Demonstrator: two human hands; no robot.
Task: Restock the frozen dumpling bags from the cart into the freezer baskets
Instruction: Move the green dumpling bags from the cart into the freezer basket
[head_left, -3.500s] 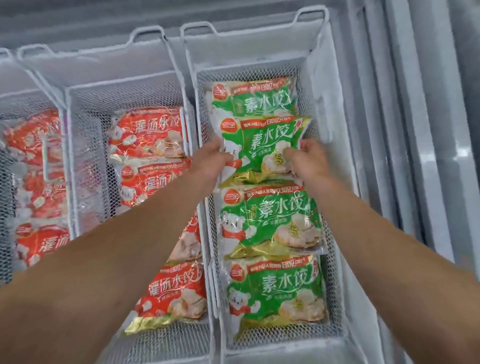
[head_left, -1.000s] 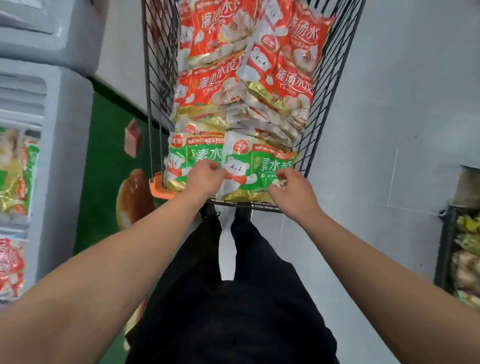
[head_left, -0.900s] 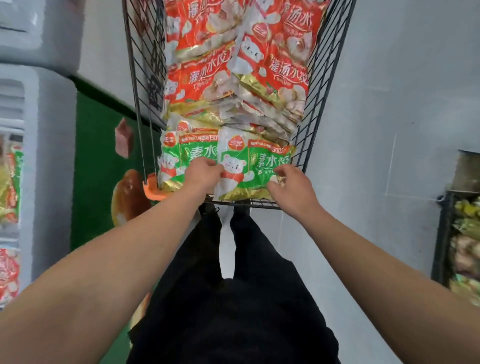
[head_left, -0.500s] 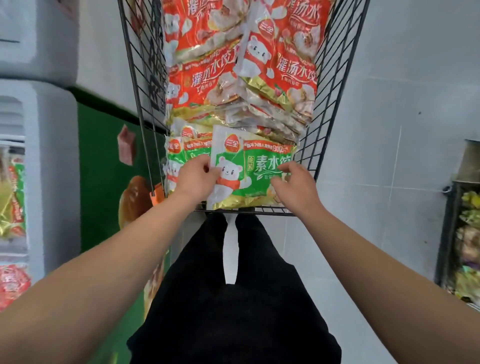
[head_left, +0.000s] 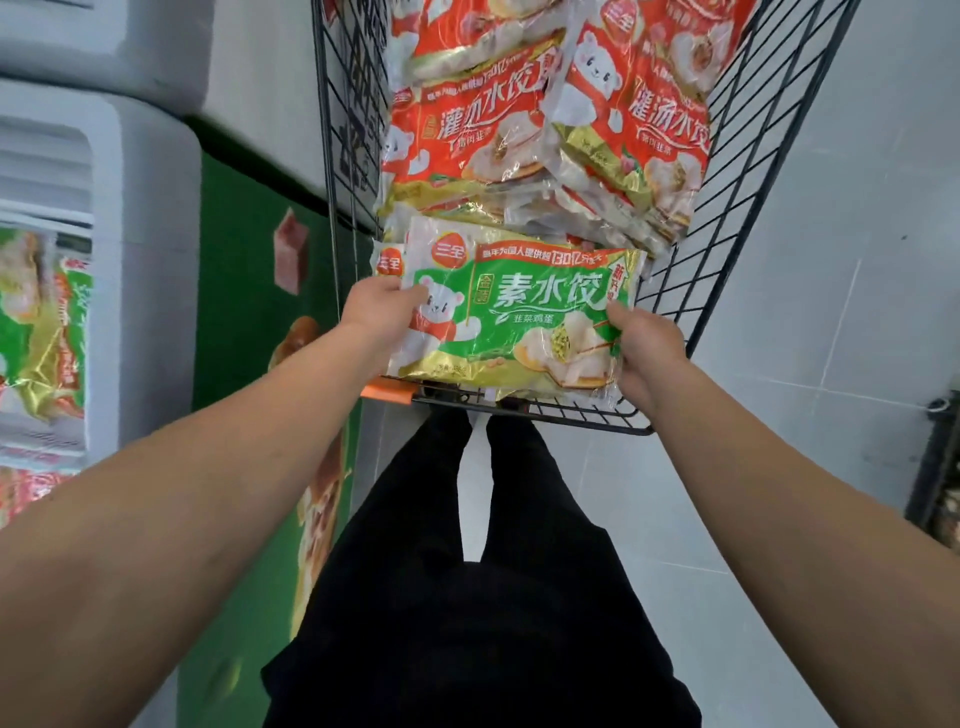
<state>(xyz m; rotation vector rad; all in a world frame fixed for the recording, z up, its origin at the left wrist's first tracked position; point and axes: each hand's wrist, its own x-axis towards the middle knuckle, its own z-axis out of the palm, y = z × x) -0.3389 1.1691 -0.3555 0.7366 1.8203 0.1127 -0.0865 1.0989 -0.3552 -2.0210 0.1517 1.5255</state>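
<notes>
Green bag: lifted higher vs 0.5 s ago, now flat-on to the camera w/ full front showing; before it was tilted & partly tucked in the stack.
Where: over near end of cart, at 6 o'clock from red bags.
Look: green front, white bear at 9 o'clock, white lettering, dumpling pic at 4 o'clock, gold strip along bottom edge.
L hand: fingers curled on bag's left edge, gripping.
R hand: fingers pinch right edge, thumb on top.
2nd green bag: peeks out behind, at 10 o'clock of the held one.
Freezer: far left, at 9 o'clock; bags inside.
</notes>
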